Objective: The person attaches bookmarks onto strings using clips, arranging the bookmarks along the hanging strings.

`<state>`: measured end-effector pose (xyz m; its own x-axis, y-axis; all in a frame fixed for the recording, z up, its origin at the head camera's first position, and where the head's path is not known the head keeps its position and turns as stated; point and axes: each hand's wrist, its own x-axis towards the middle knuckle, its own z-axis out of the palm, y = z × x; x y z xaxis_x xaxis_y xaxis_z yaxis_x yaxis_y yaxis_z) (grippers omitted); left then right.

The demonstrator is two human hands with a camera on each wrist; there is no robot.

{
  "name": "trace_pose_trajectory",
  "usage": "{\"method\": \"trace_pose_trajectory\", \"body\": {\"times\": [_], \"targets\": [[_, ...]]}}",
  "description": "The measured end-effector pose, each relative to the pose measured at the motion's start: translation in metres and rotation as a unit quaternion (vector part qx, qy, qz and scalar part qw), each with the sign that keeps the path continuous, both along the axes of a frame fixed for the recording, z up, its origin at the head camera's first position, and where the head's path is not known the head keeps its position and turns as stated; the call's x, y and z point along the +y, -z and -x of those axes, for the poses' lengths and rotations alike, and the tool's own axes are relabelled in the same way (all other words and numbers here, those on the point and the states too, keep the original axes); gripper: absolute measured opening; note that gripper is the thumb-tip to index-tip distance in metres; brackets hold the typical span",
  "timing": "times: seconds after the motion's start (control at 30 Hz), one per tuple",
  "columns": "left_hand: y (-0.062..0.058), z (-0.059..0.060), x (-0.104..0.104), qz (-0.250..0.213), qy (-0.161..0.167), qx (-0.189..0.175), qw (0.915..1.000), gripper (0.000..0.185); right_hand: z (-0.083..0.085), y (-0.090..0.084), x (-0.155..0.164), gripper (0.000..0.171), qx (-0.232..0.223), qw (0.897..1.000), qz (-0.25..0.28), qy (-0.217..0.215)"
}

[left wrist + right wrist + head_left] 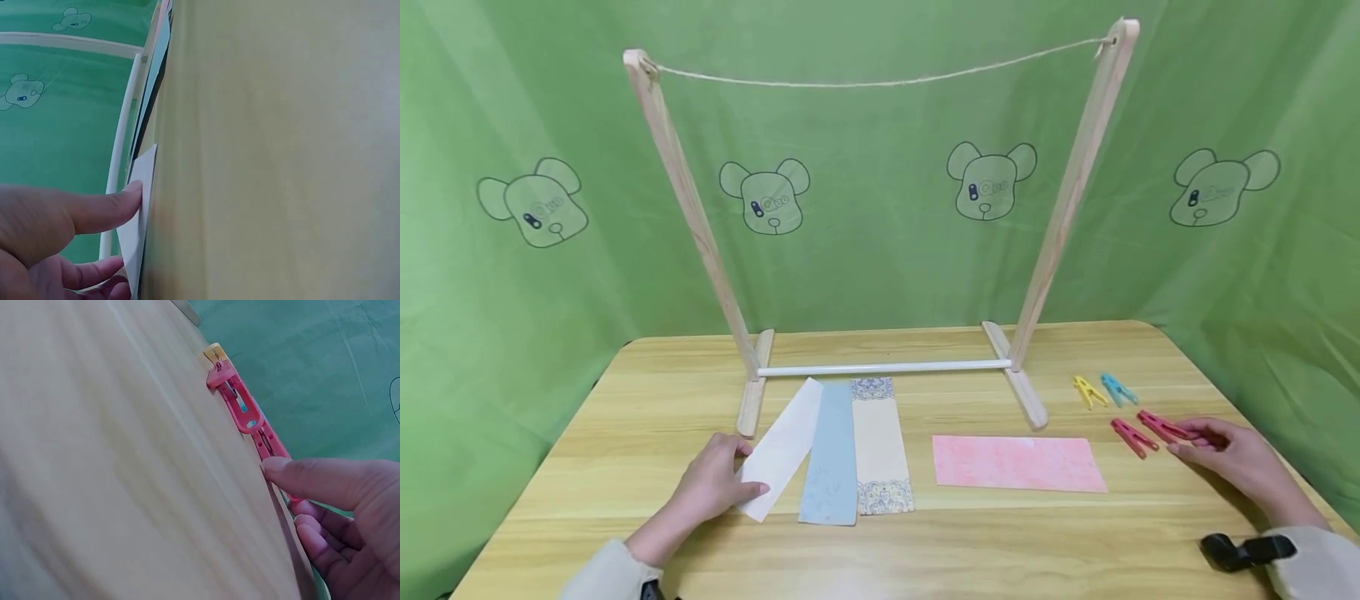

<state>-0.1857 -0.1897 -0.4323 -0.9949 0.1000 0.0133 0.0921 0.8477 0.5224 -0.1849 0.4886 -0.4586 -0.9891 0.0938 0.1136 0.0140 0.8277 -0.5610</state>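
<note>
My left hand [715,483] holds a white paper strip [785,450] by its near left side. In the left wrist view, the thumb [125,203] lies on the strip's face [140,212], with fingers at its far edge. Beside it are a light blue strip [833,458] and a cream strip with blue patterned ends [880,446]. At the right, my right hand [1240,458] pinches one end of a red clothespin [1163,427], also seen in the right wrist view between thumb and fingers. A second red clothespin [1133,437] lies just left of it.
A pink strip [1018,463] lies crosswise right of centre. Yellow [1090,392] and blue [1118,389] clothespins lie behind the red ones. At the back stands a wooden frame [1071,192] with a sagging string [865,85] across its top and a white bar [883,367] low down.
</note>
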Motion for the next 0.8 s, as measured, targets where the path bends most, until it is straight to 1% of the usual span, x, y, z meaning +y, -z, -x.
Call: {"method": "trace_pose_trajectory", "body": {"times": [0.17,0.3,0.43,0.53,0.63,0.73,0.8], "targets": [[0.000,0.003,-0.001,-0.018,0.001,-0.007,0.9998,0.050,-0.001,0.001,0.001,0.050,0.002,1.000,0.026,-0.002],[0.000,0.007,-0.003,-0.040,0.003,-0.022,0.9990,0.050,0.000,-0.001,0.003,0.052,-0.003,1.000,0.028,0.012],[0.002,0.010,-0.009,-0.081,0.016,-0.032,0.9960,0.043,-0.001,-0.002,0.006,0.053,-0.021,0.998,0.042,0.031],[0.002,0.011,-0.015,-0.125,0.018,-0.054,0.9905,0.030,-0.001,-0.001,0.009,0.051,-0.035,0.997,0.061,0.044],[0.003,0.012,-0.022,-0.156,0.020,-0.079,0.9845,0.018,-0.001,-0.001,0.011,0.053,-0.047,0.995,0.074,0.057],[0.003,0.014,-0.029,-0.186,0.035,-0.101,0.9767,0.015,-0.001,-0.002,0.011,0.053,-0.051,0.993,0.088,0.066],[0.003,0.015,-0.034,-0.208,0.044,-0.117,0.9700,0.015,-0.001,-0.002,0.010,0.050,-0.046,0.991,0.109,0.062]]}}
